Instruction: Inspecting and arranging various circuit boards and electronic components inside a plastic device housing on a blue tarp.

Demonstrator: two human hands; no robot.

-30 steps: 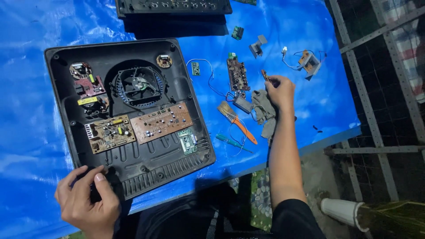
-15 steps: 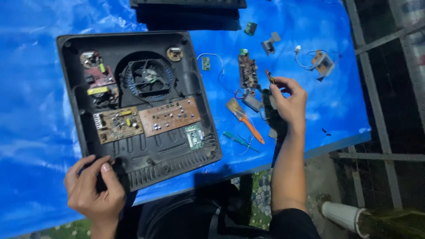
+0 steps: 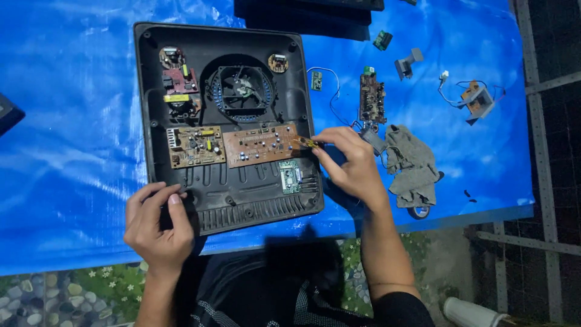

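A: Nearest first. Left hand (image 3: 158, 225) grips the near-left corner of the black housing (image 3: 225, 200), fingers curled over the edge and pressed together, thumb on the ribbed inner floor.

B: Right hand?

A: Right hand (image 3: 350, 165) sits at the housing's right edge. Thumb and forefinger are pinched on a small tool with an orange-yellow tip (image 3: 305, 143). The other fingers are folded under it. What kind of tool, cannot tell, since most of it is hidden in the hand.

B: Which way does it point?

A: Long axis runs roughly left-right, tip pointing left, touching the right end of the long brown circuit board (image 3: 260, 145).

B: Where is that board?

A: Mid-housing, long axis left-right, tilted slightly up to the right. A smaller tan board (image 3: 195, 146) lies just beside it on the left, a small green board (image 3: 290, 176) just nearer than it.

B: Farther back?

A: A round fan (image 3: 241, 88) in the centre, and a red board (image 3: 180, 77) top left. The housing lies open side up on a blue tarp (image 3: 72, 139). Right of the hand lies a grey rag (image 3: 414, 165), beyond it a loose narrow board (image 3: 371, 97), standing near-far, and a wired part (image 3: 477, 100) far right
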